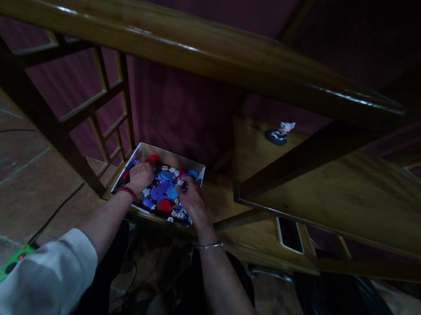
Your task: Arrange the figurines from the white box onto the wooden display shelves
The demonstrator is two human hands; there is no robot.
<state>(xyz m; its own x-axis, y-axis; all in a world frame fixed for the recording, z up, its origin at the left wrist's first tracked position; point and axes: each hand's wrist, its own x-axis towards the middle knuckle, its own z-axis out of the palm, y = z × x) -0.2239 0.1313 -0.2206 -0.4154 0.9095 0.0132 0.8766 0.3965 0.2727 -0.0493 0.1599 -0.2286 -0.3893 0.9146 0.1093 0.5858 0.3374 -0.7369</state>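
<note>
A shallow open box point(173, 155) with pale sides stands on the low wooden shelf, filled with small mixed parts. Among them are blue and purple discs point(159, 190), red round pieces point(164, 205) and little white-and-black figure parts point(179, 215). At the box's left side, my left hand point(141, 175) reaches in with curled fingers; their tips are hidden, so anything in them cannot be made out. My right hand point(191, 198) is over the right side, thumb and fingers pinching a small white figure part point(180, 182).
A small figurine on a dark round base point(276, 137) stands on the raised wooden shelf point(330, 182) to the right. Below it lies a phone point(290, 235). A thick wooden rail point(173, 40) crosses above my hands. A green object with a cable point(17, 261) is on the tiled floor.
</note>
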